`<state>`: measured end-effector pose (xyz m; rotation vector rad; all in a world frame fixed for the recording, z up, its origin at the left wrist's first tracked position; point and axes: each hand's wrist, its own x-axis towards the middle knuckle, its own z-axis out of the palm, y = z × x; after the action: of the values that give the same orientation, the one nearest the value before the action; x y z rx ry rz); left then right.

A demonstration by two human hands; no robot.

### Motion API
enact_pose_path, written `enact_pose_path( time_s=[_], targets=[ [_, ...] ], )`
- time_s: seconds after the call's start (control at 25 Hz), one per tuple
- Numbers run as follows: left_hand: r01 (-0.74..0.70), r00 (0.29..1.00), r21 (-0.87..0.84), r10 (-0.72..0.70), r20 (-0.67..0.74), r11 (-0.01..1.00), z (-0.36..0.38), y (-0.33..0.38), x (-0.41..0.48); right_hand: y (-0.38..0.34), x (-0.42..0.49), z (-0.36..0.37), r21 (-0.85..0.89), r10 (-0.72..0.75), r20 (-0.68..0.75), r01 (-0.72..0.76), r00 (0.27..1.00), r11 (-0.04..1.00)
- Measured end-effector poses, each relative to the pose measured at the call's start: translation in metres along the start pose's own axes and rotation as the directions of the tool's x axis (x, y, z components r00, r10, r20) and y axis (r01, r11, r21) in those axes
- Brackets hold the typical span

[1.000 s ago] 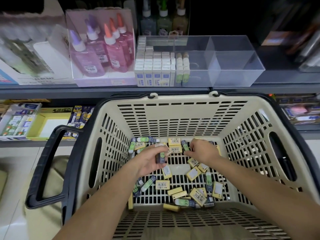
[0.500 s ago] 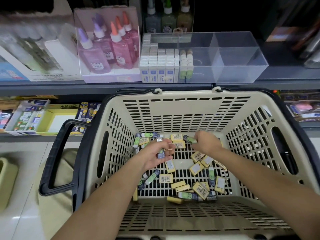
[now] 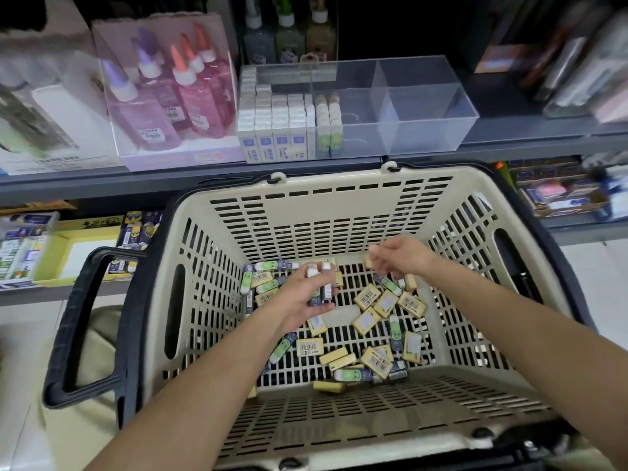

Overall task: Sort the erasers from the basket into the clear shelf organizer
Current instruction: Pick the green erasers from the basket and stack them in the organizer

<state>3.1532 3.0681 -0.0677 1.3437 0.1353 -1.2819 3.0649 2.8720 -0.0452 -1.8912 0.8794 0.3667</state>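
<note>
The beige basket [image 3: 307, 219] with slotted walls fills the lower half of the view, and its black handle [image 3: 78, 321] hangs out at 9 o'clock. On the shelf at 12 o'clock stands the clear organizer [image 3: 424, 107]; its left part holds rows of white boxes [image 3: 275, 127] and two rows of green erasers [image 3: 328, 124], its right parts hold nothing. At 11 o'clock stand pink glue bottles [image 3: 176, 96]. On the basket floor lie many loose erasers [image 3: 372, 326], yellow ones and green ones, mostly at 3 to 6 o'clock of the left hand. The left hand [image 3: 302, 297], palm up, is closed around a few green erasers [image 3: 319, 287]. The right hand [image 3: 404, 254], at 1 o'clock of it, pinches a small yellow eraser [image 3: 368, 262].
</note>
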Motion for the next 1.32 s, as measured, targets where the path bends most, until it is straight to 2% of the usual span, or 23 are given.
enact_pose_path(
  time_s=[0.08, 0.16, 0.24, 0.28, 0.32, 0.44, 0.52, 0.64, 0.76, 0.88, 0.96, 1.16, 1.24, 1.32],
  targets=[
    [0.015, 1.0, -0.062, -0.015, 0.006, 0.998, -0.002, 0.001, 0.001, 0.018, 0.006, -0.008, -0.388, 0.026, -0.082, -0.056, 0.996, 0.92],
    [0.021, 1.0, -0.083, -0.02, 0.008, 0.996, -0.004, 0.001, 0.002, 0.031, 0.008, 0.002, -0.683, 0.045, -0.044, -0.063, 0.998, 0.728],
    [0.025, 1.0, -0.075, -0.026, -0.013, 0.997, -0.004, 0.001, 0.003, 0.036, 0.006, 0.019, -0.845, 0.041, -0.03, -0.048, 0.999, 0.533],
    [0.028, 0.999, -0.073, -0.03, -0.02, 0.997, -0.004, 0.001, 0.003, 0.036, 0.005, 0.025, -0.872, 0.023, -0.037, -0.043, 0.999, 0.487],
    [0.031, 0.999, -0.075, -0.032, -0.022, 0.997, -0.004, 0.001, 0.003, 0.037, 0.006, 0.028, -0.875, -0.001, -0.048, -0.041, 0.999, 0.483],
    [0.045, 0.999, -0.084, -0.047, -0.016, 0.995, -0.006, 0.002, 0.002, 0.04, 0.01, 0.025, -0.849, -0.079, -0.056, -0.006, 0.995, 0.528],
    [0.052, 0.998, -0.076, -0.054, -0.019, 0.996, -0.008, 0.002, 0.001, 0.042, 0.011, 0.026, -0.85, -0.078, 0.003, 0.044, 0.997, 0.524],
    [0.062, 0.998, -0.056, -0.064, -0.028, 0.997, -0.01, 0.003, 0.001, 0.042, 0.007, 0.041, -0.759, 0.001, 0.102, 0.077, 0.995, 0.647],
    [0.047, 0.998, -0.048, -0.048, -0.035, 0.998, -0.012, 0.003, 0.001, 0.032, 0.006, 0.046, -0.693, -0.043, 0.163, 0.145, 0.986, 0.707],
    [0.004, 0.997, 0.106, 0.004, -0.077, 0.994, -0.01, 0.001, 0.005, 0.008, -0.001, 0.037, -0.464, -0.154, 0.231, 0.247, 0.961, 0.85],
    [0.003, 0.996, 0.203, 0.016, -0.09, 0.979, -0.006, -0.002, 0.006, -0.009, -0.008, 0.037, -0.308, -0.225, 0.263, 0.303, 0.938, 0.902],
    [0.116, 0.991, -0.006, -0.115, 0.062, 0.993, -0.008, 0.001, 0.002, -0.022, -0.02, 0.048, 0.014, -0.309, 0.181, 0.311, 0.934, 0.95],
    [0.106, 0.989, 0.019, -0.107, 0.102, 0.994, -0.006, 0.002, 0.001, -0.018, -0.014, 0.041, 0.008, -0.278, 0.131, 0.279, 0.952, 0.96],
    [0.095, 0.992, 0.017, -0.096, 0.075, 0.995, -0.002, 0.001, 0.001, -0.004, -0.004, 0.021, -0.096, -0.195, 0.0, 0.194, 0.981, 0.976]
  ],
)
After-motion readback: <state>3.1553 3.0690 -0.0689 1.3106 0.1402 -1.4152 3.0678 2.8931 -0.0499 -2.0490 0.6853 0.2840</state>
